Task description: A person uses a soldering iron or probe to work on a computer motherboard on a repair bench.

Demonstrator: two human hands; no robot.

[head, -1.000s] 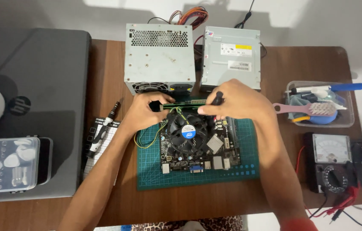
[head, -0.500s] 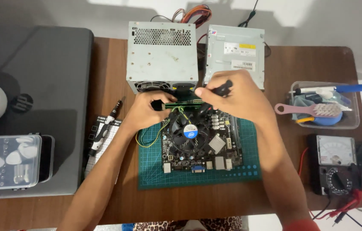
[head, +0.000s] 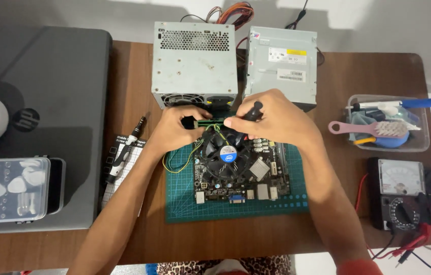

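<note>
A motherboard [head: 256,175] with a round black cooling fan [head: 228,153] lies on a green cutting mat [head: 185,203]. Along its far edge runs a thin green memory stick [head: 210,122]. My left hand [head: 174,130] pinches the stick's left end. My right hand [head: 279,119] is closed around a short black tool handle [head: 254,111], and its fingertips touch the stick's right end. My hands hide most of the stick and its slot.
A grey power supply [head: 195,61] and a disc drive [head: 281,61] stand just behind the mat. A laptop [head: 47,76] and a clear parts box [head: 9,188] sit left. A screwdriver [head: 123,153] lies beside the mat. A brush tray [head: 388,127] and a multimeter [head: 404,193] are on the right.
Both hands stay at the memory stick. My right hand has shifted a little, swinging the black handle up and back down.
</note>
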